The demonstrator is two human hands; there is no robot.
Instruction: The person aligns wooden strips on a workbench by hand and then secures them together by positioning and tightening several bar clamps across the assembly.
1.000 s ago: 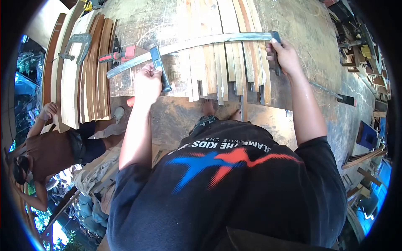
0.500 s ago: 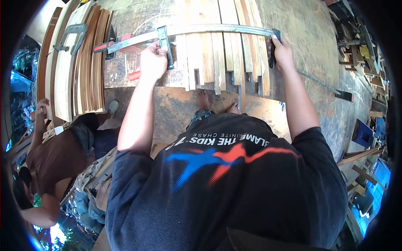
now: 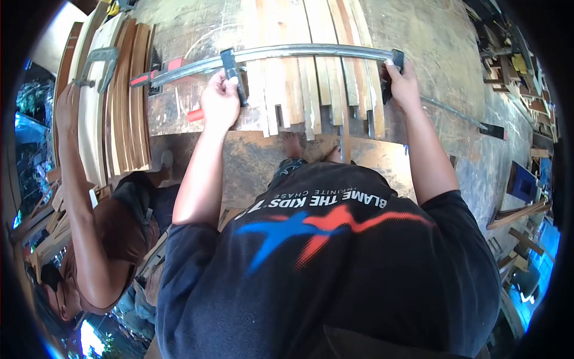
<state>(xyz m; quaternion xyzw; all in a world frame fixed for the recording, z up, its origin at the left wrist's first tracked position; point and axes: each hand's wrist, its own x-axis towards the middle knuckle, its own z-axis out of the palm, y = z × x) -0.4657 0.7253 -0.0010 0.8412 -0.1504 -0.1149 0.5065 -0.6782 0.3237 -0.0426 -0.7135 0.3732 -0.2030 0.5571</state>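
A long metal bar clamp (image 3: 311, 50) spans wooden strips (image 3: 326, 90) that lie side by side on the workbench (image 3: 430, 36). My left hand (image 3: 221, 99) is closed around the clamp's sliding jaw (image 3: 228, 60), left of the strips, with a red handle (image 3: 195, 115) beside it. At the strips' right side, my right hand (image 3: 403, 87) grips the dark fixed jaw (image 3: 397, 58) at the bar's end. The strips' near ends are uneven, and one thin piece sticks out past the bench edge.
Another person (image 3: 101, 239) at the left reaches to stacked boards (image 3: 128, 90), where a C-clamp (image 3: 110, 63) sits. A second bar clamp (image 3: 493, 130) lies on the right. Wood pieces (image 3: 523, 209) are piled at the far right.
The view has shifted slightly. The other person's arm has reached up onto the stacked boards near the C-clamp. Both my hands keep their hold on the bar clamp.
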